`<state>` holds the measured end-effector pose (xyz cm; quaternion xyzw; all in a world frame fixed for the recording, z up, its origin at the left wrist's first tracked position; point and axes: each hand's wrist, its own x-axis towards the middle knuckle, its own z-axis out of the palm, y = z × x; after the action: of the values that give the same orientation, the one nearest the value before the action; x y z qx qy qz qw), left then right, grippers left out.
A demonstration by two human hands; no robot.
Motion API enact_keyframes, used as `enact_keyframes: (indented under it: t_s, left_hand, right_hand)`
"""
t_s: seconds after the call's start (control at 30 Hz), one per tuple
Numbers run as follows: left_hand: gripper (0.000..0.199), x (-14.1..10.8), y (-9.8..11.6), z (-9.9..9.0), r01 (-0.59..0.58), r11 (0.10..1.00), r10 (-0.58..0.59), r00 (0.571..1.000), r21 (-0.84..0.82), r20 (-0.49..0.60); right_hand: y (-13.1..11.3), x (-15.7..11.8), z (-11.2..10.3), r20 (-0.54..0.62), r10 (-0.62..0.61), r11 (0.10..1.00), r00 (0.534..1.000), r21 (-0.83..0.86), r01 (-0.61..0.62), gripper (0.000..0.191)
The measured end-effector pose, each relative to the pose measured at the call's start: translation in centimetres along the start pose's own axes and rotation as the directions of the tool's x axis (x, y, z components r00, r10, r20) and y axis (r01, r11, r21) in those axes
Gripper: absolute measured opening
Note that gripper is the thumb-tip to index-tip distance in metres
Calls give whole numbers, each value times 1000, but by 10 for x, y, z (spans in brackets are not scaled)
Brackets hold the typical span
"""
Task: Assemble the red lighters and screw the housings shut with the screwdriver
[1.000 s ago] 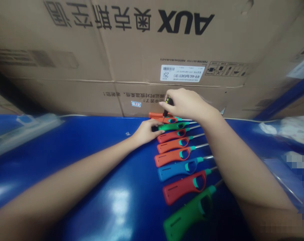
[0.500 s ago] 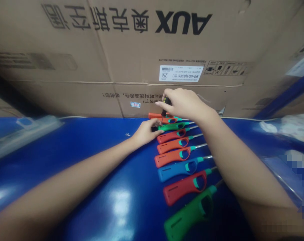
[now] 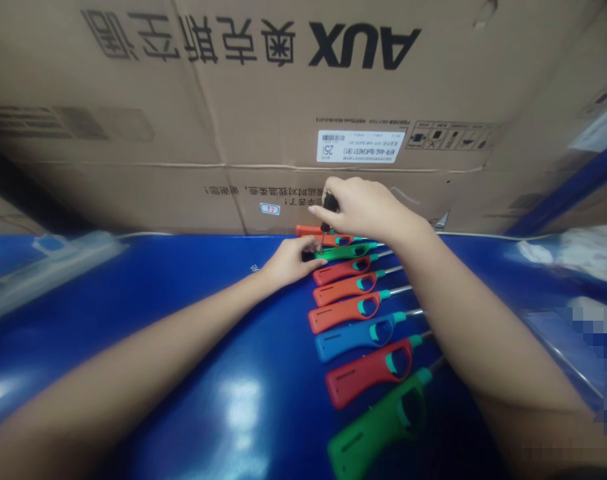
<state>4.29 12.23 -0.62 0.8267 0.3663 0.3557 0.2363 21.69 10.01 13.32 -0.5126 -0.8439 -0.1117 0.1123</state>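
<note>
A row of long-nosed gas lighters in several colours lies on the blue table. My right hand [image 3: 361,205] is closed round the dark handle of a screwdriver [image 3: 328,208]. Its shaft points down, with the tip at the butt end of a green lighter [image 3: 347,251] near the far end of the row. Thumb and fingers of my left hand [image 3: 299,260] grip that same butt end from the left. Nearer to me lie a red lighter [image 3: 344,271], orange lighters, a blue lighter [image 3: 356,337] and another green lighter [image 3: 376,430].
A large cardboard box [image 3: 263,120] with upside-down print stands along the back of the blue table [image 3: 198,387]. A clear plastic-wrapped item [image 3: 58,267] lies at the left. White patterned cloth or wrap [image 3: 591,253] rests at the right, by a blue post [image 3: 568,190].
The screwdriver and my right hand have shifted very slightly. My left hand stays at the green lighter, and the row of lighters has not moved.
</note>
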Motion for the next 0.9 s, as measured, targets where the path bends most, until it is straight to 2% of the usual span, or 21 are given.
enact_keyframes:
  t_s: [0.13, 0.47, 0.6, 0.7, 0.83, 0.9]
  left_hand:
    - [19, 0, -1, 1, -7, 1000, 7, 1000, -9, 1]
    - [20, 0, -2, 1, -8, 1000, 8, 1000, -20, -21]
    - [20, 0, -2, 2, -9, 1000, 9, 1000, -19, -25]
    - [20, 0, -2, 2, -11, 1000, 11, 999, -15, -30]
    - [18, -1, -1, 2, -15, 1000, 15, 999, -7, -36]
    - [19, -1, -1, 2, -18, 1000, 17, 999, -7, -36]
  right_hand:
    - [0, -1, 0, -2, -3, 1000, 1000, 8, 3, 32]
    - [-1, -1, 0, -12, 6, 1000, 1000, 22, -6, 34]
    - [0, -1, 1, -17, -38, 998, 999, 41, 39, 30]
    - [0, -2, 1, -13, -41, 998, 999, 48, 41, 37]
    - [0, -2, -1, -3, -49, 999, 999, 11, 49, 33]
    - [-1, -2, -2, 3, -41, 999, 999, 19, 41, 37]
